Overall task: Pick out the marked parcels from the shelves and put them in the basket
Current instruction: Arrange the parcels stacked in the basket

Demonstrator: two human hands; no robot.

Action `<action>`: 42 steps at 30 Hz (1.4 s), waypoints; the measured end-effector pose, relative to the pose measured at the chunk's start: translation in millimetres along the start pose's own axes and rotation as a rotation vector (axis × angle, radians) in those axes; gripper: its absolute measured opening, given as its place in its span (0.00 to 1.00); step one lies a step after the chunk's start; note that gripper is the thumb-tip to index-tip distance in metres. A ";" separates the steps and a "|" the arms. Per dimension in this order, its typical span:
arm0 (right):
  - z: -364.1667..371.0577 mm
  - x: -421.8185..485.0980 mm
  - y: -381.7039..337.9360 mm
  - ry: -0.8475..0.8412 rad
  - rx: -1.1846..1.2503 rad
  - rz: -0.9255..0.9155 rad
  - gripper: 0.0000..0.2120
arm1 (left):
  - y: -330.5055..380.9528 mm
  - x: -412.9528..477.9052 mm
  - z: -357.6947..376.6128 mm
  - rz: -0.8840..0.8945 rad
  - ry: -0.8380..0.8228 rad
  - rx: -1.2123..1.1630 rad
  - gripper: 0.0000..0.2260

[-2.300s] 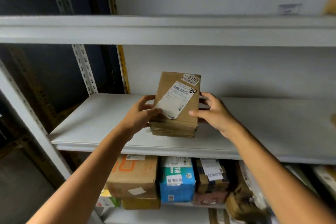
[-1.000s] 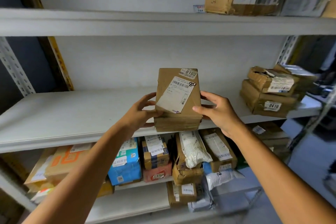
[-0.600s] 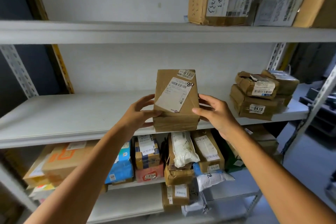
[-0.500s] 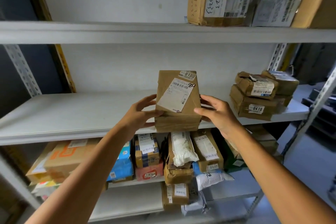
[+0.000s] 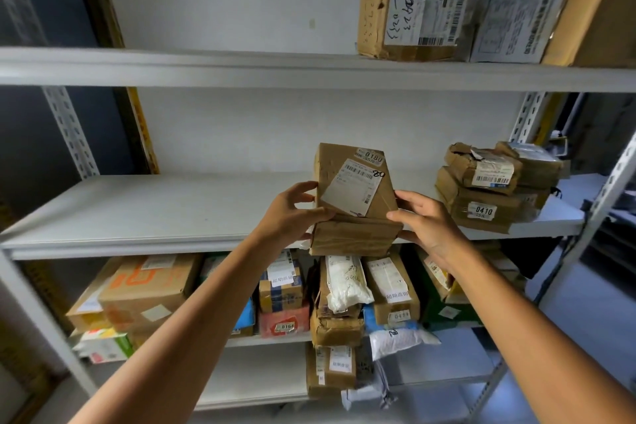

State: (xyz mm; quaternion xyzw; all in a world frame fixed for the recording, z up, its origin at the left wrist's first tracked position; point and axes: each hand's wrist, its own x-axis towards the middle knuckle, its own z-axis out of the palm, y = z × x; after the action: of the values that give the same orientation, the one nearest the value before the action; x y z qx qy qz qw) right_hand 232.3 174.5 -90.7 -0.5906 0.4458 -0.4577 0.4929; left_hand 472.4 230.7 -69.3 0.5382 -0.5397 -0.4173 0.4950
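Parcel (image 5: pixel 354 196) between hands, stacked boxes (image 5: pixel 481 193) right.

The person's bare, slim left forearm (image 5: pixel 192 330) and bare, slim right forearm (image 5: pixel 537 330) were uncovered along all of their visible length, from the lower edge of the view up to the wrists, and their surfaces looked smooth and even. Both narrowed steadily toward the wrists. The left hand (image 5: pixel 292 213) and the right hand (image 5: pixel 428 227) were likewise bare, with long, slender fingers and softly rounded knuckles. The fingernails were too small and too dim to make out clearly.
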 end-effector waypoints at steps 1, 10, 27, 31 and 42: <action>-0.5 -1.2 -0.6 -0.003 0.002 -0.002 0.25 | 0.0 -0.7 0.9 0.002 0.004 0.004 0.29; 2.8 -12.3 -6.1 -0.018 -0.005 -0.067 0.29 | -8.1 -0.3 -14.2 -0.020 -0.016 -0.016 0.24; 26.4 -17.3 -13.7 0.087 -0.237 -0.194 0.34 | -23.9 19.5 -38.5 -0.037 -0.113 -0.096 0.21; 22.6 -11.2 -12.8 0.084 -0.190 -0.165 0.32 | -20.4 24.7 -34.8 -0.029 -0.139 -0.078 0.24; -3.5 29.0 -10.6 0.143 -0.054 -0.029 0.27 | -17.2 79.0 -12.0 -0.027 -0.202 -0.086 0.22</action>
State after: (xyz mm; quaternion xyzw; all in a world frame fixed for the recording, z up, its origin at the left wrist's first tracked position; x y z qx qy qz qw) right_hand 235.0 146.8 -76.9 -0.5759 0.4837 -0.4936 0.4369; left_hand 492.6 151.9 -77.5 0.4787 -0.5612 -0.4988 0.4550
